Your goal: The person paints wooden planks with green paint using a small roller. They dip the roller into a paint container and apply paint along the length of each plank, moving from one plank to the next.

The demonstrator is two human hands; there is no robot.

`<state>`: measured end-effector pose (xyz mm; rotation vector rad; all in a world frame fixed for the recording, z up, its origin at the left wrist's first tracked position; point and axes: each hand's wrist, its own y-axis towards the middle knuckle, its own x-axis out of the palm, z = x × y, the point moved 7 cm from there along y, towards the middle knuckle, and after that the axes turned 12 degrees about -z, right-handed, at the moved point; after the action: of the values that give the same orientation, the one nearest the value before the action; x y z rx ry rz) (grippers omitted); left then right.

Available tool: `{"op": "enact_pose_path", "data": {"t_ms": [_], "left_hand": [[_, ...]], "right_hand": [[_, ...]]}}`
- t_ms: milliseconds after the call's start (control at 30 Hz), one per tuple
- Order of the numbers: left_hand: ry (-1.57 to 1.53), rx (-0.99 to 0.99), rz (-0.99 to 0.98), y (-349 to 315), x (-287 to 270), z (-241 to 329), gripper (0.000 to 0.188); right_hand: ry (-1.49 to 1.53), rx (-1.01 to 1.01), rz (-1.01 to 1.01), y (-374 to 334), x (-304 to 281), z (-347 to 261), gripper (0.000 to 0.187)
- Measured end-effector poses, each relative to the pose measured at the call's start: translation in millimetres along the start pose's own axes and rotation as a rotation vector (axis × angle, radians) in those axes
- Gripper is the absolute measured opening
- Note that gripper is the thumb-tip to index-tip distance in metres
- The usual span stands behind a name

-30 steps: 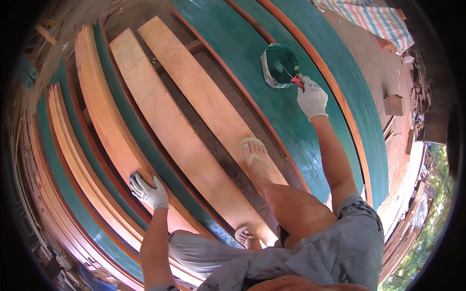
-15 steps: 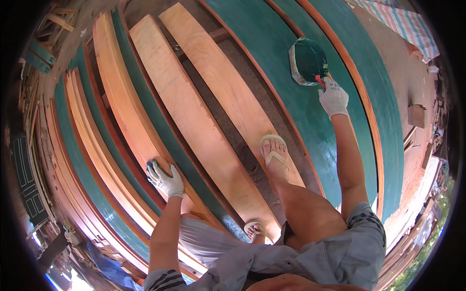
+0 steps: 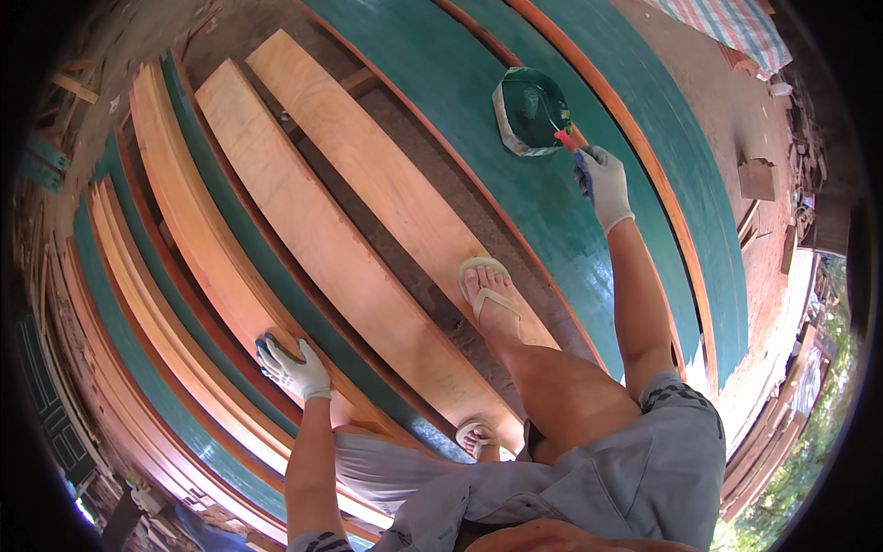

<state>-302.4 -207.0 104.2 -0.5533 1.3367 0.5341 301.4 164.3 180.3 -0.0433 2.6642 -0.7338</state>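
My right hand [image 3: 603,187], in a white glove with dark fingertips, grips the red handle of what looks like a small paint roller [image 3: 565,139]. A thin rod runs from the handle into a cut-down pale tub [image 3: 505,120] of dark green paint; the tool's head cannot be made out. The tub rests on a wide green-painted board [image 3: 515,198]. At the lower left, my gloved left hand [image 3: 296,370] lies with fingers spread on a bare wooden board [image 3: 207,244], holding nothing.
More bare planks [image 3: 303,189] and green boards with brown edges lie side by side, dark gaps between some. My sandalled foot [image 3: 490,287] stands on one plank, the other [image 3: 476,438] lower down. A striped sheet [image 3: 736,32] and a cardboard box [image 3: 757,179] are at the right.
The whole view has shifted, so most things sit farther left. My right hand has drawn back slightly from the tub, baring the thin rod. My left hand stays on its board.
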Motion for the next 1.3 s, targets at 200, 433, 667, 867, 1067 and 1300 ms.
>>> {"op": "enact_pose_path", "data": {"t_ms": [200, 433, 667, 867, 1067, 1300], "left_hand": [[0.012, -0.033, -0.01, 1, -3, -7, 0.076], [0.059, 0.048, 0.022, 8, -2, -1, 0.078], [0.038, 0.063, 0.038, -8, -5, -6, 0.072], [0.038, 0.003, 0.026, -5, -8, -7, 0.076], [0.018, -0.004, 0.03, -7, -8, -10, 0.076], [0.004, -0.029, 0.023, -5, -7, -6, 0.079]], "right_hand": [[0.666, 0.011, -0.14, -10, 14, 24, 0.032], [0.878, 0.047, -0.301, -12, 4, 57, 0.033], [0.839, 0.013, -0.16, -30, -21, 19, 0.038], [1.021, 0.093, -0.438, -18, 36, 44, 0.04], [1.182, 0.123, -0.597, -7, 55, 69, 0.04], [1.328, 0.003, -0.72, -16, 52, 61, 0.042]]}}
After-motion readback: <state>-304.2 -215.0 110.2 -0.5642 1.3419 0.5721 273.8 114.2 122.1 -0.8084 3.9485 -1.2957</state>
